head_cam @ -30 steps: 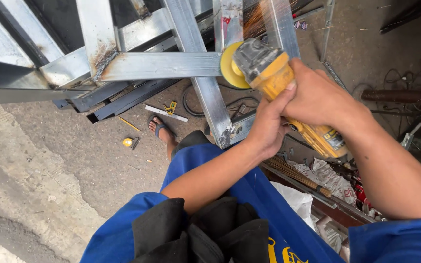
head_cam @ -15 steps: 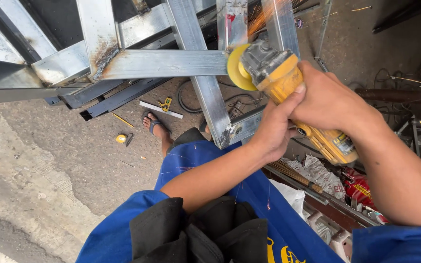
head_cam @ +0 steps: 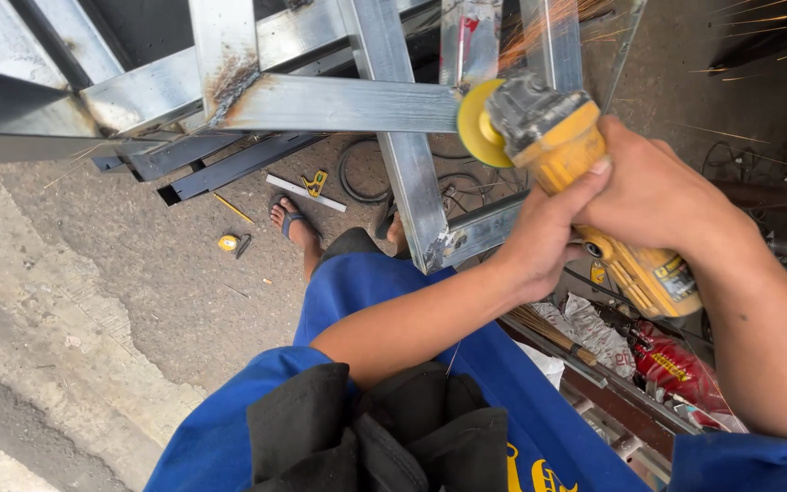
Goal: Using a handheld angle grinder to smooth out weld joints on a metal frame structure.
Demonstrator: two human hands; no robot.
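A welded frame of grey steel tubing [head_cam: 339,102] fills the upper half of the view, its bars crossing from 9 o'clock to 1 o'clock, with scorched weld marks at the joints. Beneath it lies a rough concrete floor [head_cam: 120,301], taking up the 7 to 9 o'clock side. The person's blue clothing [head_cam: 393,310] spreads across the bottom of the view, with a dark cloth bundle [head_cam: 384,437] at 6 o'clock. A yellow angle grinder [head_cam: 594,191] sits at about 2 o'clock, its yellow disc [head_cam: 477,123] pressed against an upright bar of the frame, and orange sparks [head_cam: 557,18] fly up toward 12 and 1 o'clock. The right hand [head_cam: 662,196] is wrapped closed around the grinder's body from above, and the left hand [head_cam: 544,241] clasps it from below, just beside the right, fingers shut on the tool. A bare foot in a sandal [head_cam: 291,219] stands on the floor near the centre. Loose dark steel bars [head_cam: 229,169] lie under the frame at 10 o'clock. A coil of black cable [head_cam: 357,178] rests near the foot. A metal square [head_cam: 307,191] lies beside it, and a small yellow tape measure [head_cam: 229,242] sits at 9 o'clock of the foot.
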